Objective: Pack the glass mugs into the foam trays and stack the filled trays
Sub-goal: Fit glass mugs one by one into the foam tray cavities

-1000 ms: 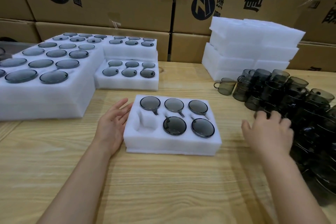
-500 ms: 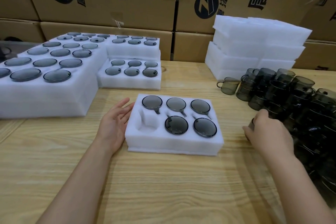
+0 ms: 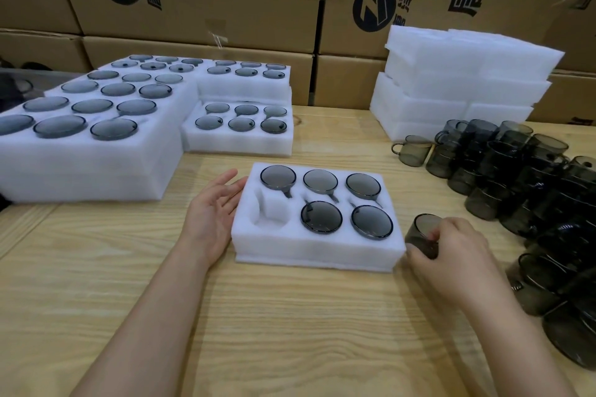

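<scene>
1. The right grip (image 3: 451,251), a bare hand, has its fingers and thumb curled round one smoky glass mug (image 3: 421,235).
2. That mug is tilted. Its long axis leans up and to the left, so one round end faces the foam tray (image 3: 317,250) and the camera. Whether that end is the mouth or the base cannot be told, and the handle is hidden.
3. The mug sits at the left end of the right grip, with the fingertips over its top and the thumb under its near side. It is just beside the tray's near right corner. Whether it touches the table (image 3: 290,325) is hidden by the hand.
4. The left grip (image 3: 213,212) is open, with straight fingers and the palm turned right. It rests on the table against the tray's left wall.
5. The tray holds five mugs, three in the far row and two in the near row, with their axes upright and their handles in the slots between the rows. The near left pocket (image 3: 272,214) is vacant.
6. The loose mugs (image 3: 516,177) stand crowded on the table to the right, well apart from the tray.
7. Plain foam trays (image 3: 467,80) are piled at the far right, and filled stacks (image 3: 96,151) stand at the left — cardboard boxes (image 3: 193,9) line the back.
</scene>
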